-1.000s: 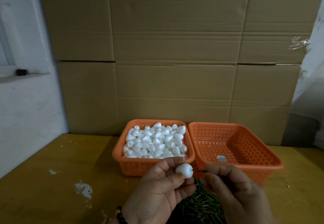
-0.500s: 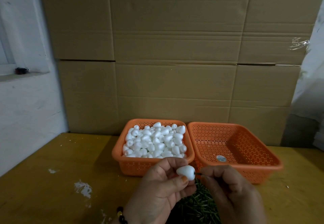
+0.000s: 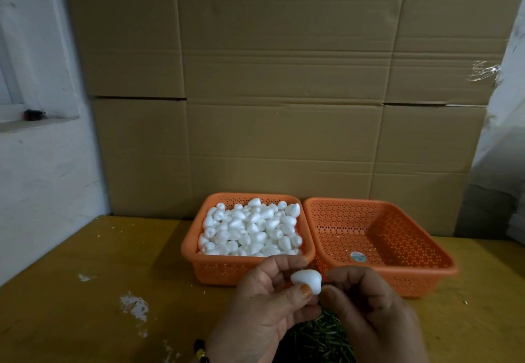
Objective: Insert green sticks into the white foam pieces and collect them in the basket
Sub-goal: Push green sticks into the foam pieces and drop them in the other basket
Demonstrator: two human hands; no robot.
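My left hand pinches a white foam piece between thumb and fingers, just in front of the baskets. My right hand is pressed against the piece's right side, fingers curled on a green stick that is almost wholly hidden. A pile of green sticks lies on the table under both hands. The left orange basket is full of white foam pieces. The right orange basket holds only a round sticker on its floor.
The two baskets stand side by side on a yellow wooden table with white paint marks. Large cardboard boxes form a wall right behind them. A white wall with a ledge is at the left.
My right hand has closed in on the foam piece; the stretch of green stick seen between the hands earlier is gone from sight. Both hands sit slightly lower.
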